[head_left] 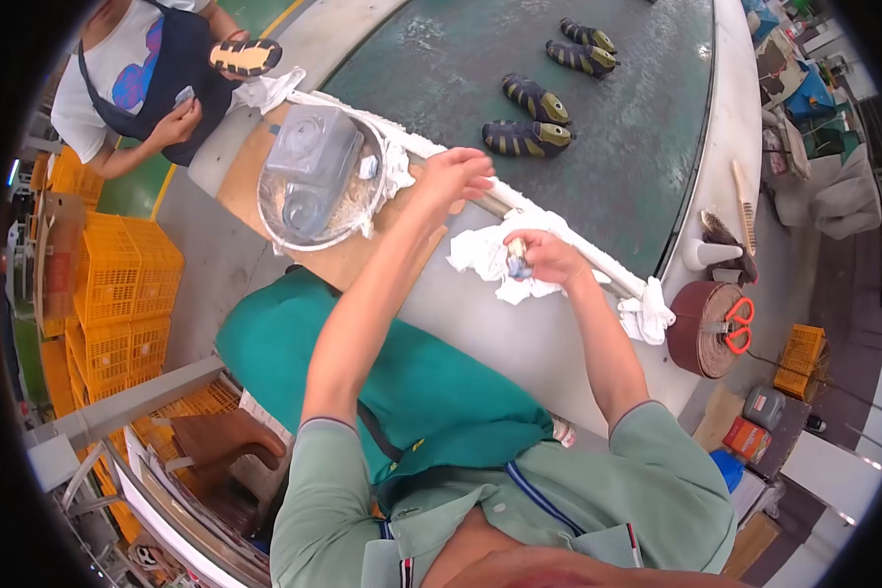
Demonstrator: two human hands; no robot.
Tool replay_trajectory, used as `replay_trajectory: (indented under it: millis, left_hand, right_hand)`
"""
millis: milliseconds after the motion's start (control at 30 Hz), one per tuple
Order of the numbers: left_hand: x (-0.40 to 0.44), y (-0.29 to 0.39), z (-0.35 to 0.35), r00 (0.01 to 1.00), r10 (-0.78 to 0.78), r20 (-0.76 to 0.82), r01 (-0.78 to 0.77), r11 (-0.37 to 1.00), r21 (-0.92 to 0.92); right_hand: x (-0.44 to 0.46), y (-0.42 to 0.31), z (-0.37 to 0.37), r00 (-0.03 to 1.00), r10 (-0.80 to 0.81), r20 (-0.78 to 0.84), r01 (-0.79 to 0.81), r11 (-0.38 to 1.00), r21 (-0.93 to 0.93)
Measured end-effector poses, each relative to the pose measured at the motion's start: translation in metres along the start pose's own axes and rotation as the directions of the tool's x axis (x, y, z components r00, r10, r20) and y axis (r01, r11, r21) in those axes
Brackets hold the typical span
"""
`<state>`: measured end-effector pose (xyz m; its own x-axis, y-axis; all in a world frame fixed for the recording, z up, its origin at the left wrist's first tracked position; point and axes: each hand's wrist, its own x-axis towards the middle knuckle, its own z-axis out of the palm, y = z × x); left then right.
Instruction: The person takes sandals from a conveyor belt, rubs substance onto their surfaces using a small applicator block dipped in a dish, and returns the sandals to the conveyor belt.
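My left hand (456, 178) is raised over the near edge of the belt, fingers loosely apart with nothing visible in them. It is just right of a round tub (282, 240) holding a translucent plastic container (309, 142). My right hand (549, 260) pinches a small crumpled white-and-blue wad (518, 259), whose material I cannot make out. Below and beside that hand, a white cloth (475, 250) lies on the grey table ledge. Several dark shoes with olive stripes (527, 138) rest on the green belt (421, 73), beyond both hands.
A co-worker (157, 88) at the upper left holds a shoe (246, 57) sole outward and a small grey-blue piece. To the right are a brown roll (694, 328) with orange-handled scissors (738, 326), a brush (744, 208) and a white bottle (708, 255). Yellow crates (122, 269) stand left.
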<state>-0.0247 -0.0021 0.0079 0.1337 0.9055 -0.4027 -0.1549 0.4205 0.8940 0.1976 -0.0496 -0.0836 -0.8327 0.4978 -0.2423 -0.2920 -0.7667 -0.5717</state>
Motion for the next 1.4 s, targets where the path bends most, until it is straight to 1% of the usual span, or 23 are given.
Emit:
replay_trajectory:
  millis: [67, 100, 133, 167, 200, 233, 267, 333, 367, 433, 467, 500, 600, 667, 733, 767, 867, 933, 1033, 1067, 1167, 1233, 1400]
  left_hand:
    - [0.054, -0.022, 0.006, 0.972, -0.218, 0.082, 0.232, 0.931, -0.281]
    - [0.069, -0.025, 0.014, 0.94, -0.316, 0.127, 0.34, 0.887, -0.313]
    - [0.105, -0.051, 0.015, 0.892, -0.356, 0.277, 0.436, 0.839, -0.325]
    - [0.105, -0.048, 0.031, 0.904, -0.341, 0.257, 0.421, 0.81, -0.408]
    - [0.118, -0.055, 0.045, 0.894, -0.307, 0.327, 0.433, 0.781, -0.45]
    - [0.131, -0.06, 0.063, 0.899, -0.362, 0.246, 0.436, 0.777, -0.453]
    - [0.142, -0.055, 0.08, 0.86, -0.499, 0.108, 0.489, 0.745, -0.454]
    - [0.159, -0.058, 0.096, 0.87, -0.493, 0.035, 0.435, 0.729, -0.529]
    - [0.158, -0.052, 0.106, 0.839, -0.537, -0.092, 0.41, 0.734, -0.541]
    - [0.164, -0.049, 0.115, 0.764, -0.616, -0.192, 0.397, 0.684, -0.612]
    - [0.162, -0.049, 0.115, 0.754, -0.615, -0.231, 0.39, 0.702, -0.596]
    - [0.16, -0.048, 0.116, 0.749, -0.606, -0.269, 0.377, 0.723, -0.579]
    - [0.143, -0.055, 0.111, 0.82, -0.518, -0.242, 0.345, 0.786, -0.513]
    - [0.127, -0.058, 0.095, 0.919, -0.393, -0.017, 0.336, 0.807, -0.485]
    - [0.096, -0.044, 0.076, 0.947, -0.276, 0.163, 0.32, 0.852, -0.414]
    - [0.069, -0.032, 0.067, 0.96, -0.18, 0.216, 0.257, 0.873, -0.413]
    - [-0.012, 0.001, 0.039, 0.937, 0.071, 0.343, 0.064, 0.929, -0.366]
    - [-0.071, 0.016, 0.022, 0.851, 0.236, 0.47, 0.02, 0.879, -0.477]
    - [-0.119, -0.023, 0.001, 0.872, 0.25, 0.421, 0.018, 0.842, -0.539]
    - [-0.134, -0.038, -0.005, 0.887, 0.25, 0.389, 0.015, 0.826, -0.564]
    - [-0.17, -0.082, -0.026, 0.93, 0.187, 0.317, 0.048, 0.794, -0.606]
    - [-0.192, -0.097, -0.037, 0.962, 0.174, 0.21, -0.005, 0.78, -0.626]
    - [-0.221, -0.115, -0.059, 0.968, 0.226, 0.107, -0.114, 0.78, -0.616]
  right_hand:
    - [0.0, 0.002, 0.001, 0.999, -0.013, -0.038, 0.011, 0.999, -0.041]
    - [0.0, 0.003, -0.004, 1.0, -0.006, -0.021, 0.005, 0.997, -0.072]
    - [-0.001, 0.007, -0.013, 0.996, -0.03, -0.088, 0.013, 0.982, -0.188]
    - [-0.001, 0.009, -0.017, 1.0, 0.001, -0.029, -0.003, 0.998, -0.065]
    - [-0.002, 0.009, -0.015, 0.999, 0.009, -0.053, -0.011, 0.999, -0.037]
    - [-0.001, 0.009, -0.017, 1.0, 0.008, -0.005, -0.008, 1.0, -0.01]
    - [-0.001, 0.013, -0.022, 1.0, 0.008, 0.012, -0.008, 1.0, 0.021]
    - [-0.001, 0.011, -0.025, 0.998, 0.036, 0.046, -0.039, 0.998, 0.052]
    - [0.0, 0.011, -0.026, 0.997, 0.038, 0.07, -0.044, 0.995, 0.088]
    - [0.001, 0.014, -0.028, 0.993, 0.049, 0.105, -0.06, 0.992, 0.109]
    - [0.001, 0.014, -0.028, 0.993, 0.047, 0.111, -0.058, 0.993, 0.105]
    - [0.002, 0.011, -0.027, 0.992, 0.043, 0.12, -0.055, 0.994, 0.093]
    - [0.002, 0.009, -0.022, 0.993, 0.033, 0.118, -0.044, 0.995, 0.091]
    - [0.001, 0.005, -0.017, 0.994, 0.02, 0.106, -0.027, 0.998, 0.061]
    - [0.002, 0.005, -0.021, 0.988, 0.081, 0.133, -0.101, 0.983, 0.151]
    - [0.003, 0.003, -0.02, 0.987, 0.092, 0.133, -0.11, 0.986, 0.128]
    - [0.003, 0.003, -0.019, 0.99, 0.078, 0.119, -0.091, 0.99, 0.111]
    - [0.002, 0.005, -0.016, 0.995, 0.043, 0.095, -0.052, 0.995, 0.09]
    - [0.007, 0.004, -0.002, 0.999, 0.03, -0.035, -0.028, 0.998, 0.049]
    - [0.007, 0.009, -0.016, 0.997, 0.02, -0.071, -0.024, 0.998, -0.061]
    - [0.003, 0.003, -0.011, 0.998, 0.016, 0.059, -0.015, 1.0, -0.021]
    - [0.004, 0.004, -0.014, 0.998, 0.022, 0.059, -0.019, 0.998, -0.061]
    - [0.004, 0.006, -0.006, 0.999, -0.018, -0.037, 0.015, 0.996, -0.084]
